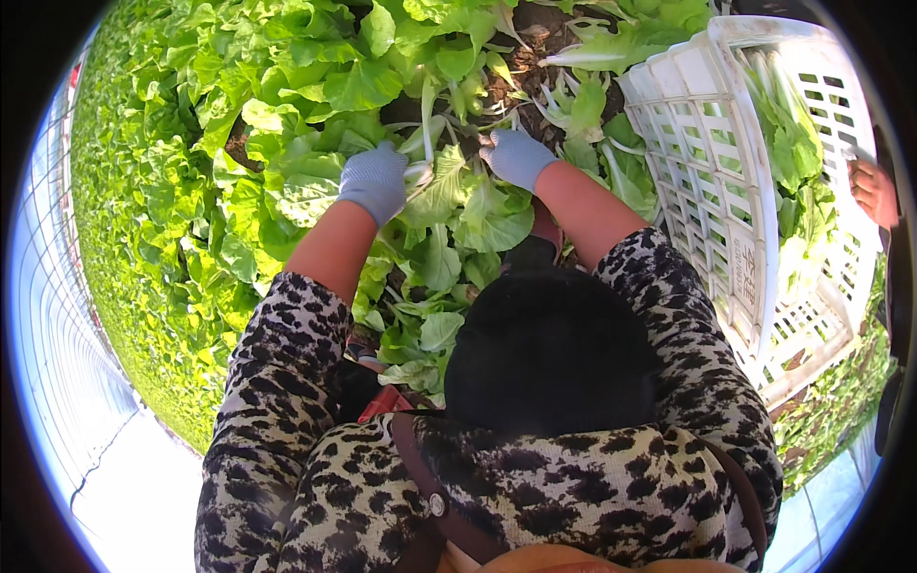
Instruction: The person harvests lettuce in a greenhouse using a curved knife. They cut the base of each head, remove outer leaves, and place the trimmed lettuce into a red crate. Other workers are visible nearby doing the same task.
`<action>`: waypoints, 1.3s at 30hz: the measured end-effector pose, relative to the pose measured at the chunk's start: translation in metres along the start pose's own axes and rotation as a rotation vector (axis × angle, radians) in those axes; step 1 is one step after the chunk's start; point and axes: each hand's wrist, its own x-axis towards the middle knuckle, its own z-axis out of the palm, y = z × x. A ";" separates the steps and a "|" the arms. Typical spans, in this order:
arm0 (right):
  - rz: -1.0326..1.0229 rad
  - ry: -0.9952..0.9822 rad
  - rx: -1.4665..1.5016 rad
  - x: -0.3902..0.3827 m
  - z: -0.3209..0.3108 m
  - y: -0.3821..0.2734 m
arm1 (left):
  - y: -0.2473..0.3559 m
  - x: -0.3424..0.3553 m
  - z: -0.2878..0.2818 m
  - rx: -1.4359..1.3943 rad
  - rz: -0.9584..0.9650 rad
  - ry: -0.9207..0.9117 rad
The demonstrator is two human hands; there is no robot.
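Note:
My left hand (374, 181), in a pale grey-blue glove, is closed on a leafy green (437, 194) with a white stalk end beside the thumb side. To its right, my right hand (519, 159) wears a matching glove. Its fingers are curled down among thin pale stalks (460, 126); what they hold, if anything, is hidden. Broad green leaves lie between and below both hands. Loose leafy greens (573, 105) with white stalks rest on the soil just beyond my right hand.
A white plastic crate (702, 172) with leafy greens (788, 143) inside stands at the right. Another person's hand (864, 186) is beside its far right side. Dense growing greens (162, 191) fill the left. Brown soil (535, 48) shows ahead. My knee (549, 353) is below my hands.

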 end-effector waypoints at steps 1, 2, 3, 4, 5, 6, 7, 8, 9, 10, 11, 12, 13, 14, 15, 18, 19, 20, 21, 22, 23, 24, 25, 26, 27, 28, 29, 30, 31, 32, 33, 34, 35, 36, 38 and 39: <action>-0.044 -0.106 -0.083 -0.011 -0.004 0.000 | 0.000 -0.001 0.001 -0.002 0.009 0.010; -0.086 -0.209 -0.169 -0.023 -0.010 -0.003 | 0.000 -0.005 0.000 -0.002 0.019 0.025; 0.219 -0.159 0.109 -0.042 -0.016 -0.012 | 0.001 -0.010 -0.003 -0.010 0.024 0.037; 0.471 -0.068 0.401 -0.063 -0.021 -0.025 | 0.002 -0.018 -0.008 -0.012 0.030 0.069; 0.546 0.017 0.466 -0.081 -0.029 -0.036 | 0.003 -0.030 -0.013 -0.031 0.075 0.146; 0.582 0.131 0.548 -0.097 -0.037 -0.048 | 0.003 -0.047 -0.019 -0.062 0.114 0.214; 0.603 0.210 0.601 -0.109 -0.047 -0.063 | 0.003 -0.068 -0.027 -0.090 0.139 0.254; 0.628 0.292 0.652 -0.120 -0.060 -0.077 | 0.004 -0.094 -0.035 -0.121 0.162 0.349; 0.678 0.366 0.700 -0.127 -0.077 -0.090 | 0.006 -0.124 -0.042 -0.149 0.178 0.444; 0.592 0.451 0.648 -0.130 -0.097 -0.104 | 0.006 -0.152 -0.049 -0.163 0.205 0.478; 0.525 0.521 0.592 -0.130 -0.121 -0.118 | 0.002 -0.180 -0.056 -0.174 0.233 0.543; 0.447 0.590 0.530 -0.127 -0.149 -0.130 | -0.001 -0.206 -0.062 -0.338 0.231 0.531; 0.394 0.586 0.508 -0.123 -0.181 -0.141 | -0.004 -0.233 -0.065 -0.508 0.225 0.525; 0.339 0.577 0.484 -0.119 -0.215 -0.154 | -0.004 -0.260 -0.066 -0.719 0.175 0.573; 0.271 0.576 0.450 -0.117 -0.246 -0.170 | -0.015 -0.284 -0.069 -0.747 0.185 0.544; 0.091 0.420 0.587 -0.104 -0.317 -0.231 | -0.028 -0.344 -0.068 -1.219 0.112 0.458; 0.065 0.238 0.650 -0.110 -0.337 -0.252 | -0.033 -0.355 -0.066 -1.192 0.143 0.456; 0.129 0.148 0.810 -0.107 -0.344 -0.276 | -0.034 -0.363 -0.062 -1.296 0.198 0.527; 0.119 0.079 0.980 -0.104 -0.346 -0.298 | -0.033 -0.367 -0.057 -1.368 0.260 0.602; 0.131 0.092 1.022 -0.100 -0.341 -0.319 | -0.034 -0.369 -0.052 -1.525 0.423 0.649; 0.093 0.112 1.000 -0.097 -0.333 -0.337 | -0.031 -0.367 -0.048 -1.557 0.586 0.841; 0.143 0.172 1.016 -0.090 -0.321 -0.352 | -0.031 -0.367 -0.043 -1.580 0.551 0.813; 0.261 0.128 1.102 -0.082 -0.312 -0.362 | -0.030 -0.364 -0.039 -1.580 0.543 0.797; 0.253 0.131 1.238 -0.079 -0.304 -0.367 | -0.028 -0.362 -0.036 -1.706 0.555 0.732; 0.200 0.153 1.458 -0.078 -0.296 -0.369 | -0.028 -0.361 -0.033 -2.047 0.510 0.512; 0.089 0.172 1.484 -0.076 -0.288 -0.369 | -0.027 -0.360 -0.032 -2.004 0.505 0.521; 0.057 0.222 1.515 -0.074 -0.281 -0.369 | -0.028 -0.361 -0.031 -1.967 0.486 0.514; -0.036 0.230 1.518 -0.074 -0.277 -0.367 | -0.028 -0.362 -0.030 -1.480 0.598 0.752; 0.004 0.228 1.422 -0.075 -0.275 -0.365 | -0.030 -0.363 -0.030 -1.438 0.410 0.605; 0.038 0.259 1.338 -0.076 -0.276 -0.363 | -0.033 -0.365 -0.030 -1.506 0.480 0.585; 0.081 0.285 1.248 -0.077 -0.278 -0.362 | -0.035 -0.365 -0.030 -1.539 0.514 0.596; 0.063 0.360 1.231 -0.081 -0.282 -0.361 | -0.041 -0.365 -0.029 -1.426 0.498 0.659; 0.023 0.495 1.059 -0.082 -0.287 -0.361 | -0.044 -0.363 -0.027 -1.437 0.327 0.681; 0.033 0.621 0.697 -0.085 -0.292 -0.361 | -0.052 -0.362 -0.025 -1.452 0.298 0.773; 0.081 0.775 -0.035 -0.089 -0.296 -0.365 | -0.063 -0.357 -0.021 -1.441 0.145 0.896; 0.077 0.677 -0.131 -0.088 -0.294 -0.369 | -0.065 -0.353 -0.018 -1.646 0.213 0.861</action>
